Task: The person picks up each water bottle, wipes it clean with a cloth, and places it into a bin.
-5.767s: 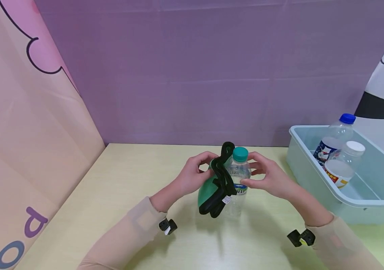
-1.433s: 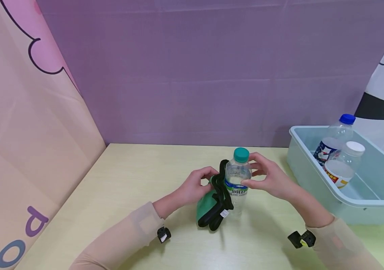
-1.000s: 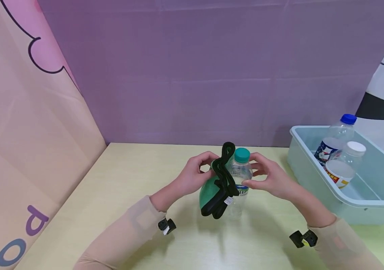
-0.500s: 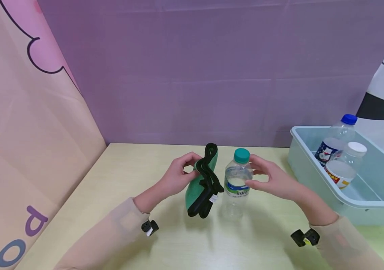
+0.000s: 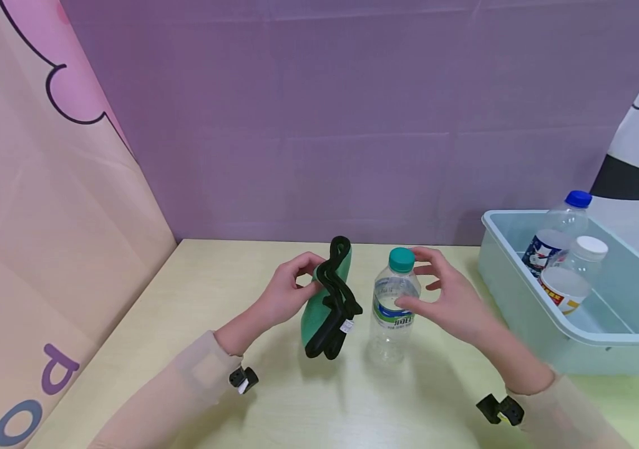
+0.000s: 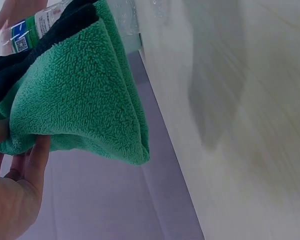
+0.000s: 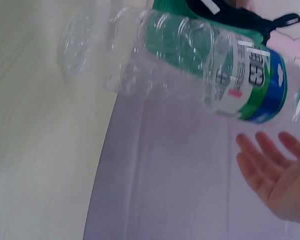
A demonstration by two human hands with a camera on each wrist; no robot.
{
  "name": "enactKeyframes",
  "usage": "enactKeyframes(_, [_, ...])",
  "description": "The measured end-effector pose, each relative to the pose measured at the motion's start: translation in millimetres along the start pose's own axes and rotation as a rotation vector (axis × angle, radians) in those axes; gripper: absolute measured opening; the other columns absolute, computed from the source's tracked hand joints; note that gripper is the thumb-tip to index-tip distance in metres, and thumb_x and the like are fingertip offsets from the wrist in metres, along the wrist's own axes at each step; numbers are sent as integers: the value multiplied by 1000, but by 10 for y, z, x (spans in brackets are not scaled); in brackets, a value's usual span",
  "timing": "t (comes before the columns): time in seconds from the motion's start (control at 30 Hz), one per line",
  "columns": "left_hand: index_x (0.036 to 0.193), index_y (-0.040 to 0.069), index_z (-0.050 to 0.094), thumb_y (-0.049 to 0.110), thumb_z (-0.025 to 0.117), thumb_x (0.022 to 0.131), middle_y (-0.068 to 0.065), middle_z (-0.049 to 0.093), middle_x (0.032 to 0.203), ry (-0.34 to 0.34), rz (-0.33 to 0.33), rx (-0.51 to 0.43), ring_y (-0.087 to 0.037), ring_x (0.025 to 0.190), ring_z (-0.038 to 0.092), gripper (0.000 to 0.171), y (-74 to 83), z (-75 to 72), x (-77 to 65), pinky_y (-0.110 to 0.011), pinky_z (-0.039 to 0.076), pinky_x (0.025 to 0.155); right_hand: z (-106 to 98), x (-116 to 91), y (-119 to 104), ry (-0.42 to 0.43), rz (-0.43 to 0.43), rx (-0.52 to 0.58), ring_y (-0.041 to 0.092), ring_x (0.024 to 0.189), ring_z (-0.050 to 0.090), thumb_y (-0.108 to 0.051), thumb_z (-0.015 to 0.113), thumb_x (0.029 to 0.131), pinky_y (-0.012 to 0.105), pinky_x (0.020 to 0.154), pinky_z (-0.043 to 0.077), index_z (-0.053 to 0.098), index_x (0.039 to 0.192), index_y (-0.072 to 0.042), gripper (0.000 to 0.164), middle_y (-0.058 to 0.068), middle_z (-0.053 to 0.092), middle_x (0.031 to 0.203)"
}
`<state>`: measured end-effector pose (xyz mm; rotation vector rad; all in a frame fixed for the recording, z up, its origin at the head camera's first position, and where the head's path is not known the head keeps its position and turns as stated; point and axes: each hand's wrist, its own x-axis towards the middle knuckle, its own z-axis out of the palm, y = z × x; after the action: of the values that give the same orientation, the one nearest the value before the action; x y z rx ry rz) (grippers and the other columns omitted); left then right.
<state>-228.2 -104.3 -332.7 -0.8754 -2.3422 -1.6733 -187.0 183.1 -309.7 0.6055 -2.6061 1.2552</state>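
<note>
My left hand (image 5: 290, 288) pinches a folded green towel (image 6: 85, 90) with black edging and a small white tag, holding it above the table. To the right of the towel, a clear plastic bottle (image 5: 391, 312) with a teal cap and a blue, green and white label stands upright on the table. My right hand (image 5: 454, 299) is around the bottle's right side, its thumb in front of the label. In the right wrist view the fingers (image 7: 262, 165) are spread and apart from the bottle. Whether the thumb touches it I cannot tell.
A light blue plastic tub (image 5: 563, 355) stands at the right. Inside it lean a blue-capped bottle (image 5: 558, 227) and a white-capped bottle (image 5: 572, 274). A purple cloth (image 5: 297, 125) hangs behind the pale table (image 5: 213, 268).
My left hand first lowered the towel against the bottle, raised it again, then carried it left, away from the bottle. The fingers of my right hand have opened from the bottle.
</note>
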Motion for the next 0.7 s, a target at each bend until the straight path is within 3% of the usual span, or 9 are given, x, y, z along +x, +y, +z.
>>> enactKeyframes(0.3, [105,2,64,-8,62,89,-13,63,93,-15,10,-2,-22,90,57,19,-20,50,2,-28,55,66,149,-26,-135,123,55,-123,27,109,54,-32,85,74,44,82,49,43,129,-6,74,8,57,116])
enactKeyframes(0.7, [105,2,64,-7,62,89,-13,63,93,-27,6,-5,-21,91,57,18,-19,63,-7,-28,55,67,7,-31,-71,-25,-25,-40,30,108,56,-18,78,83,46,86,50,48,131,-5,58,10,60,118])
